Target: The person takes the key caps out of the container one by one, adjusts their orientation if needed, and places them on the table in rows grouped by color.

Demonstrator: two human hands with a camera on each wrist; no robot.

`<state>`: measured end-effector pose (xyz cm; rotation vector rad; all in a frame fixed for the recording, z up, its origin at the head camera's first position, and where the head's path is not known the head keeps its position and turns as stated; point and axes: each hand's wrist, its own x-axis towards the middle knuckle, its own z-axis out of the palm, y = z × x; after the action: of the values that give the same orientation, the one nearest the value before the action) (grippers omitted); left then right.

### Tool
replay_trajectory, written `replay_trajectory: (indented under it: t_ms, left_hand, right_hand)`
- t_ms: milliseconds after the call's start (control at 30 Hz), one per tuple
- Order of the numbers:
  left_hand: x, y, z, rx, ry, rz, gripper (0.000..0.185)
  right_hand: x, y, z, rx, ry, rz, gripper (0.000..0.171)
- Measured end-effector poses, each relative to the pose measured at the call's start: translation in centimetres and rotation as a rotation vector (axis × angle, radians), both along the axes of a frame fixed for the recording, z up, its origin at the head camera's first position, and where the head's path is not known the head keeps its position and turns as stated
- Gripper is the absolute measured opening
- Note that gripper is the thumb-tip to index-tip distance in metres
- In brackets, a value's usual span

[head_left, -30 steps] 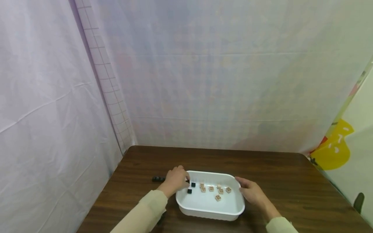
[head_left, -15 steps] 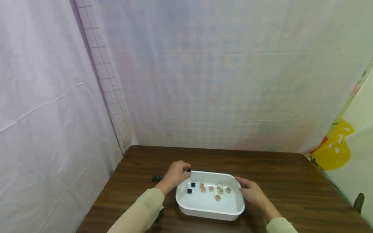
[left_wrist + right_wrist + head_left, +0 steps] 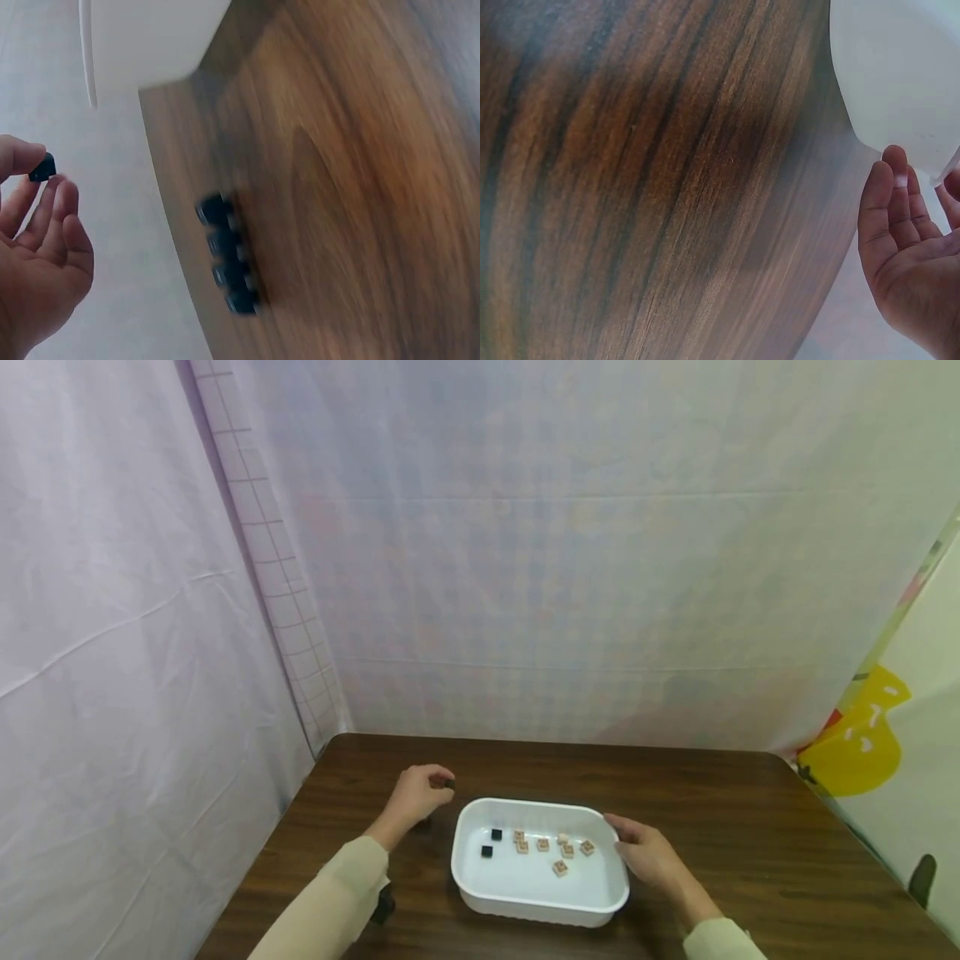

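In the head view my left hand (image 3: 416, 795) is raised left of the white tray (image 3: 540, 904), pinching a small black block (image 3: 450, 784) between thumb and fingertips. The left wrist view shows this same block (image 3: 43, 167) at the fingertips. Below that hand, a row of several black blocks (image 3: 229, 255) lies on the table, mostly hidden by the hand in the head view. My right hand (image 3: 649, 853) holds the tray's right rim, thumb at the edge and fingers along the outer wall (image 3: 900, 90). Inside the tray lie two black blocks (image 3: 497, 834) and several small wooden tiles (image 3: 543, 845).
The dark brown wooden table (image 3: 720, 827) extends around the tray on all sides. A pale curtain (image 3: 570, 568) hangs behind its far edge, and another white curtain (image 3: 135, 635) is at the left. A yellow shape (image 3: 858, 743) shows at the right.
My left hand has moved from the tray's left side up over its rim and away to the left, carrying the black block. The right hand and tray stay in place.
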<state>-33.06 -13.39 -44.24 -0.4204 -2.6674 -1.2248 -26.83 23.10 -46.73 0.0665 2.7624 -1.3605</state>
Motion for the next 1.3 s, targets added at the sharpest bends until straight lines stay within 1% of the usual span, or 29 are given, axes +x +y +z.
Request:
replay_trajectory:
  t_ms: [133,200,333,433,567,733,867,1133,1300]
  left_hand:
    - [-0.5,-1.9,-0.2,0.037,0.000,0.066,0.019]
    - [-0.7,-2.9,-0.3,0.059,-0.013,0.100,0.019]
    - [-0.8,-5.0,-0.7,0.085,-0.077,0.155,0.021]
    - [-0.7,-6.6,-1.0,0.077,-0.128,0.185,0.023]
    - [-0.5,-8.6,-1.7,0.027,-0.148,0.217,0.022]
    - [-0.2,-10.3,-2.9,-0.021,-0.173,0.227,0.022]
    - [-0.1,-10.9,-3.7,-0.016,-0.218,0.224,0.022]
    - [-0.1,-11.1,-4.8,-0.027,-0.270,0.210,0.022]
    - [-0.2,-10.6,-5.3,-0.033,-0.245,0.179,0.022]
  right_hand:
    - [0.0,-0.1,0.1,-0.004,0.002,0.001,0.046]
    - [0.1,-0.1,0.2,-0.010,0.003,0.002,0.046]
    - [0.4,-0.2,0.3,-0.005,0.014,0.003,0.047]
    - [0.5,-0.2,0.4,0.000,0.014,0.000,0.047]
    - [0.5,-0.2,0.4,-0.004,0.006,0.000,0.047]
    - [0.4,-0.3,0.3,-0.010,0.003,0.001,0.047]
    - [0.3,-0.3,0.2,-0.004,0.001,-0.002,0.048]
    - [0.1,-0.1,0.0,0.014,-0.004,-0.002,0.049]
    - [0.2,-0.1,0.0,0.009,-0.013,-0.008,0.050]
